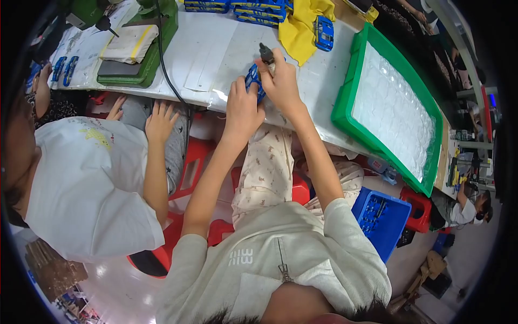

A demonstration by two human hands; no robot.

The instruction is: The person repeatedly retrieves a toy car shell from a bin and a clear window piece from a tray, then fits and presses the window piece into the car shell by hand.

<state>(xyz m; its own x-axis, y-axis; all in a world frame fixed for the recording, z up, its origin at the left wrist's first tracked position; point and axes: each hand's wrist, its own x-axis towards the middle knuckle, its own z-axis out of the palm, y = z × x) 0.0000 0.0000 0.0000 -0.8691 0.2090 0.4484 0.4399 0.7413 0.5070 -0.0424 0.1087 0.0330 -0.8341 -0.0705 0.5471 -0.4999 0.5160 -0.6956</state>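
At the front edge of the white table (pixel 213 65), my left hand (pixel 243 110) is closed round a blue toy car body (pixel 252 77) and keeps it against the tabletop. Fingers hide much of the car body. My right hand (pixel 283 89) grips a pen-like tool with a black top (pixel 266 53), upright over the car body. Its lower end is hidden by my fingers, so I cannot tell whether it touches the car body.
A green tray (pixel 343 102) with a clear-wrapped white sheet lies right. Behind are a yellow cloth (pixel 298 35), another blue car body (pixel 324 33) and stacked blue parts (pixel 259 12). A green press (pixel 167 32) and a seated person (pixel 97 183) are left; a blue bin (pixel 396 227) stands low right.
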